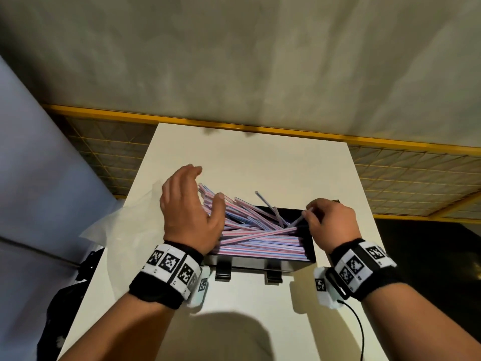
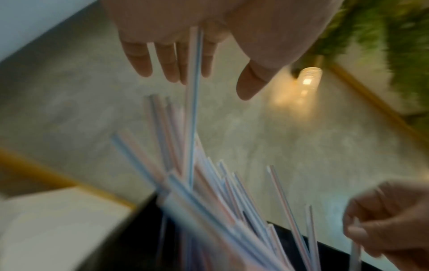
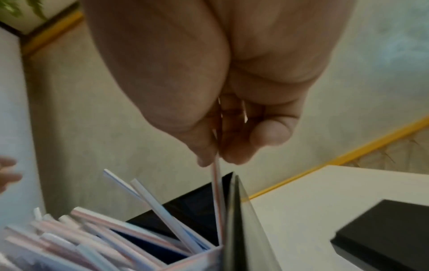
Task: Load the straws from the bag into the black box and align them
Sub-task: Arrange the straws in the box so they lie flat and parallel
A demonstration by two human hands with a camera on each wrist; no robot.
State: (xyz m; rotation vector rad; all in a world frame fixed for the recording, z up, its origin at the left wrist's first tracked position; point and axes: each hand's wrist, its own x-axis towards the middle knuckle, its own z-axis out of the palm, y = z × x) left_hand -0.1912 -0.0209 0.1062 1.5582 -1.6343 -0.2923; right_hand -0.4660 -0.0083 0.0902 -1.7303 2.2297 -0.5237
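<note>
The black box (image 1: 260, 267) stands on the white table (image 1: 260, 157), filled with pink-and-blue striped straws (image 1: 260, 241). Those near the front lie level; several further back cross and stick up out of the left end. My left hand (image 1: 187, 204) hovers at that left end with straight, spread fingers (image 2: 139, 58), and one straw (image 2: 194, 110) runs along the palm. At the box's right end my right hand (image 1: 325, 222) pinches a single straw (image 3: 218, 192) between thumb and fingertips, just inside the right wall (image 3: 234, 220). A clear plastic bag (image 1: 125, 222) lies flat, left of the box.
A flat black lid-like piece (image 3: 390, 238) lies on the table right of the box. Two clips (image 1: 223, 272) hang on the box's front wall. Yellow-framed mesh panels (image 1: 416, 173) run behind the table. A cable (image 1: 359, 332) hangs from my right wrist.
</note>
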